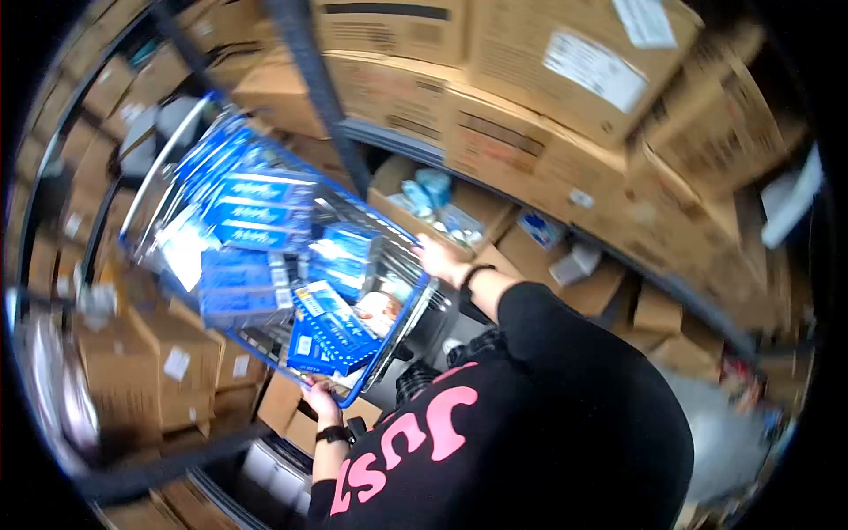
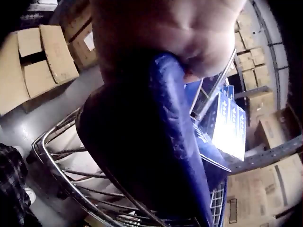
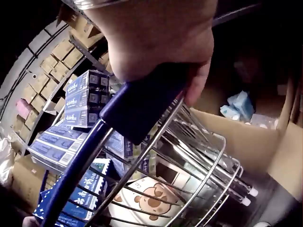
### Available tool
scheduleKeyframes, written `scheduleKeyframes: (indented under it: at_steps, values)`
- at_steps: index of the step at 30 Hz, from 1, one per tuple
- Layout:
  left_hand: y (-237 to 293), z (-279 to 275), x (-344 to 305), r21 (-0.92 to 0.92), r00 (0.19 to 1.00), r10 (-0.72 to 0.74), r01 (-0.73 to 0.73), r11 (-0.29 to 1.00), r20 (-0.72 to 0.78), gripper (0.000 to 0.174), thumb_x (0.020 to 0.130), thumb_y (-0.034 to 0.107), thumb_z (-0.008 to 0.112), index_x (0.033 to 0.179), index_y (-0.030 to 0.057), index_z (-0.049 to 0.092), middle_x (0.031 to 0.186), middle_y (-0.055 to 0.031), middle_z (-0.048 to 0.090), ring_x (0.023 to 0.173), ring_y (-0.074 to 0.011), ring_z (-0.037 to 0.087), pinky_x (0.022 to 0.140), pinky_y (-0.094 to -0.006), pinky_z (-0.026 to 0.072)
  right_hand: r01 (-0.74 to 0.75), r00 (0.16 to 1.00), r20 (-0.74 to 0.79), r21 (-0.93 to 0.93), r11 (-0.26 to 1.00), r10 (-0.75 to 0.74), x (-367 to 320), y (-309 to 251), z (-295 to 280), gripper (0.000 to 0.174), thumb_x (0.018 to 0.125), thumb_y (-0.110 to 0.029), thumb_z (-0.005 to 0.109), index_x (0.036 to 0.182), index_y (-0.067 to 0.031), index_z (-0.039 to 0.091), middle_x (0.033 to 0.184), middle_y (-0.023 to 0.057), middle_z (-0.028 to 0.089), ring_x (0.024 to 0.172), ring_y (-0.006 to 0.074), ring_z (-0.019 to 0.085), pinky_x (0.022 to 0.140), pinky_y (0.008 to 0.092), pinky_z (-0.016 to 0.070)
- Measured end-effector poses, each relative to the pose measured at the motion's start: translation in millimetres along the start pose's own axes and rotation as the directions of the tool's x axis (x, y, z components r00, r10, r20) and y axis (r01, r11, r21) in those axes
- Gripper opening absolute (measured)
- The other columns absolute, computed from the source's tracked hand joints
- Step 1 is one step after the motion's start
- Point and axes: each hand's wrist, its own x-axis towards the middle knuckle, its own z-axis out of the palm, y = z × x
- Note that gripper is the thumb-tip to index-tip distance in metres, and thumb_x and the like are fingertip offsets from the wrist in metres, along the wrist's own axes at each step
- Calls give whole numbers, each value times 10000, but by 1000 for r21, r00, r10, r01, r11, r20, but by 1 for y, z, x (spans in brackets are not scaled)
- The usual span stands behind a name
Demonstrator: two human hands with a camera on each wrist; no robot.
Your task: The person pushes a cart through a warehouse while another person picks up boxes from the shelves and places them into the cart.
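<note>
A wire shopping cart with a blue handle (image 1: 369, 380) stands in front of the person. The left hand (image 1: 321, 399) grips the handle's left end; in the left wrist view that hand (image 2: 165, 38) lies over the thick blue bar (image 2: 175, 113), its fingers mostly hidden. At the other end the right hand (image 1: 442, 261) holds on, and in the right wrist view fingers (image 3: 199, 82) curl down round the blue corner piece. Stacked blue boxes (image 1: 258, 212) fill the basket. Nearest the handle lie a dark-blue package (image 1: 331, 340) and a white item with a cartoon bear (image 3: 154, 201).
Shelving with large cardboard cartons (image 1: 548, 150) runs along the right. An open carton (image 1: 397, 181) there holds light-blue packets (image 1: 428, 190). More cartons (image 1: 150, 362) and a dark shelf beam (image 1: 177, 468) border the left. Grey floor (image 2: 57, 109) shows beside the cart.
</note>
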Motion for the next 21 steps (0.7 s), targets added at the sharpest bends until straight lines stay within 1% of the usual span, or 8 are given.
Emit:
scheduleKeyframes:
  at_steps: [2,3,5,9,12,17,18,21]
  values:
    - [13,40,26,62,999,-11,13,998,-34,214,647,-24,344,775,147,356,626,20,372,450,-80,359,397,-202,312,-56,986,-157,21,998,59,41,29,23,217,783,-265,433,888,-77,446,838,188,532,824,351,507,693,409,415]
    - [-2,35,42,70,999,-42,44,997,-27,198,667,-13,343,786,144,353,639,20,369,474,-80,364,422,-198,312,-132,989,-56,49,990,135,49,25,21,254,795,-269,424,974,-88,437,892,193,524,901,352,470,734,412,384]
    - [-5,33,59,79,1000,5,-6,997,12,192,679,-13,337,792,141,357,643,20,364,504,-75,363,449,-197,308,-75,990,-115,33,997,79,67,39,51,241,796,-270,421,960,-95,443,865,188,533,873,347,490,703,412,401]
    - [-8,30,78,105,1000,24,-24,994,-6,189,703,-35,302,806,112,361,667,19,341,536,-75,363,481,-208,320,-119,984,-127,27,993,121,78,27,63,232,794,-271,426,938,-94,470,856,180,541,849,334,509,687,403,416]
    - [-35,9,92,126,996,-17,6,992,86,157,749,-29,280,762,116,338,653,9,345,505,-75,360,453,-204,316,-127,984,-128,-8,992,125,73,27,69,225,796,-282,421,910,-97,479,865,165,542,849,328,511,690,396,418]
    - [-52,9,132,180,997,54,-62,982,50,155,731,-29,329,752,125,333,660,19,368,520,-82,384,454,-196,315,-127,984,-127,-35,991,122,97,30,76,193,783,-242,431,883,-92,499,860,135,551,846,293,523,688,371,423]
    - [-40,19,124,160,998,-6,-3,987,56,163,719,-32,342,747,127,328,691,18,368,542,-88,396,461,-200,320,-123,985,-125,-18,992,119,104,31,82,204,783,-252,432,874,-84,501,855,143,551,848,298,521,690,377,421]
    - [-43,12,147,128,1000,13,-11,992,-16,201,674,-69,317,755,114,331,718,6,351,545,-93,376,480,-207,321,-153,981,-125,-28,988,148,117,21,102,221,789,-258,425,894,-76,493,877,157,547,862,308,514,706,384,414]
